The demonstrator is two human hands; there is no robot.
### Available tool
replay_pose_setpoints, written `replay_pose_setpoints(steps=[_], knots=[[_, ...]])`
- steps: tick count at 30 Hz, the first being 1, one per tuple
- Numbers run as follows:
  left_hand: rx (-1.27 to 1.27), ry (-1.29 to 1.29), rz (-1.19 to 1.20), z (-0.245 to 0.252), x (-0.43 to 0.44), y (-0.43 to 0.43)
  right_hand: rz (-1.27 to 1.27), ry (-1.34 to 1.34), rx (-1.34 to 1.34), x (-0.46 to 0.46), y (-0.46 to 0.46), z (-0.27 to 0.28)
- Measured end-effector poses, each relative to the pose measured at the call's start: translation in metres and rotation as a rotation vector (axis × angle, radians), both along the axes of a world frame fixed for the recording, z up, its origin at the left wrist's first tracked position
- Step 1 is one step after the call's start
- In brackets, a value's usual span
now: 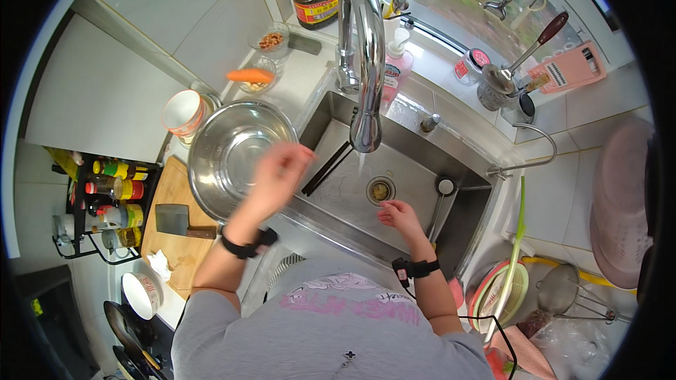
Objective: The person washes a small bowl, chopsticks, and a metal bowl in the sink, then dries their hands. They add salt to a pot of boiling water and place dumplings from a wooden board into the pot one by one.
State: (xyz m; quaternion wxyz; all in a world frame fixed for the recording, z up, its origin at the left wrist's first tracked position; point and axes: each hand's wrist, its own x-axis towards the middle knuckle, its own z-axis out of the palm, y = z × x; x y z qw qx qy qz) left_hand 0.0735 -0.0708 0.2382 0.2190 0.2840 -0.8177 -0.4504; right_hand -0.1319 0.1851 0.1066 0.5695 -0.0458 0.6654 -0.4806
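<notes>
My left hand (280,177), blurred, is raised over the right side of a large stainless steel bowl (211,190) and holds nothing that I can see. My right hand (400,216) is over the sink (348,221), just below the drain strainer (381,190), its fingers apart and nothing seen in them. Water runs in a thin stream from the chrome faucet (366,132). A pair of dark chopsticks (327,169) lies at the sink's left side. A long-handled tool (445,187) with a round white head leans in the sink's right part.
Left of the bowl, a cleaver (173,219) lies on a wooden cutting board (179,258) beside stacked bowls (182,111). A carrot (251,76) rests on a small glass bowl. Behind the sink stands a pink soap bottle (396,68). Colanders (501,295) stand at the right.
</notes>
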Motion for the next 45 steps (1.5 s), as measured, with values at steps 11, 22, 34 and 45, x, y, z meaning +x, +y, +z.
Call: replay_pose_setpoints(steps=[11,22,34,45], knots=[[0.251,-0.948,0.383,-0.302,-0.121,0.028,-0.108,0.031,-0.053,-0.031,0.021,-0.024],[0.313,-0.668,0.367,-0.348,-0.098,0.028,-0.233,-0.056,0.026,-0.042,0.045,-0.038],[1.856,0.169,0.283,-0.276,-0.132,0.102,0.062,0.615,0.034,-0.005,-0.083,-0.131],[1.925,0.407,0.392,-0.261,-0.11,0.112,0.133,0.837,-0.102,0.032,-0.061,-0.08]])
